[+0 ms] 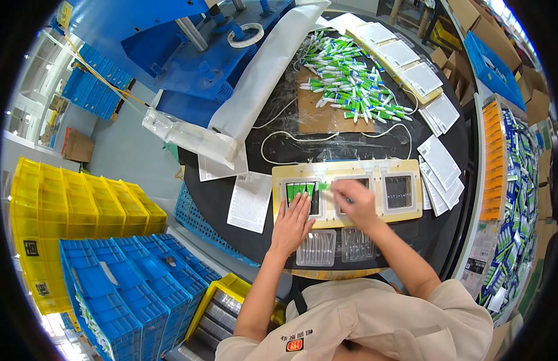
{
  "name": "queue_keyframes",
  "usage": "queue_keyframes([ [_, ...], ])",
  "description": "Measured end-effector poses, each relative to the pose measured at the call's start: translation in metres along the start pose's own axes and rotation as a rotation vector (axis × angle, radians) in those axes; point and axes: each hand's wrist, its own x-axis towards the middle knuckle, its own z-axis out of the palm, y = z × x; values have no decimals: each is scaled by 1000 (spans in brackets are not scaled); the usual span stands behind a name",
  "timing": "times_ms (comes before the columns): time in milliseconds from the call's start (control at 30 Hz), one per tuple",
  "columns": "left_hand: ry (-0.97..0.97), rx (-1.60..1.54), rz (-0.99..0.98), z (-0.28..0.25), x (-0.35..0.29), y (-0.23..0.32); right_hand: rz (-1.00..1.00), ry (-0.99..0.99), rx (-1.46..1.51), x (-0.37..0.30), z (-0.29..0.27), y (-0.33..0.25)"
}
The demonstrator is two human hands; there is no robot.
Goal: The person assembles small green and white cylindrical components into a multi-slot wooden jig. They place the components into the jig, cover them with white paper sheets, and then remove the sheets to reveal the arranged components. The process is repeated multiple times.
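A cream-coloured fixture [348, 221] with three framed cavities lies before me on the black round table [243, 231]. In its left cavity several small green tubes [301, 189] stand side by side. The fingers of my left hand [291, 225] lie stretched out over their lower ends. My right hand [358, 204] is over the middle cavity, its fingers pinched on another green tube [322, 186] that points toward the left cavity. Part of the middle cavity is hidden by this hand. The right cavity [399, 191] holds a clear ribbed tray without tubes.
Clear plastic trays [315, 248] lie in front of the fixture. Beyond it, green-and-white tubes are heaped on brown cardboard [315, 117]. White printed cards [249, 201] lie on both sides. A second fixture [414, 75] carries cards. Blue machinery [195, 66] stands back left, stacked crates [122, 283] near left.
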Motion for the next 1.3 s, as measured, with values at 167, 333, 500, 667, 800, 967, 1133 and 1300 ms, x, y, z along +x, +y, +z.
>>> queue_keyframes([
  [167, -10, -3, -13, 0, 0, 0, -205, -71, -280, -27, 23, -7],
  [333, -39, 104, 6, 0, 0, 1, -147, -64, -285, -35, 41, 0],
  [500, -44, 58, -6, 1, -1, -1, -56, -111, -306, -40, 58, -4],
  [667, -14, -17, -16, 4, -2, -4, -19, -204, -411, -36, 52, -4],
  [800, 25, -39, -19, 6, -2, -4, -148, -245, -487, -29, 45, 2],
  [967, 1, -30, -6, 2, -2, -3, -151, -292, -486, -27, 48, 4],
  [1133, 34, 79, -105, -4, -6, 4, -97, -153, -402, -20, 13, 13],
  [1300, -85, 98, -178, -13, -4, 7, 200, 132, -420, 51, -63, 77],
])
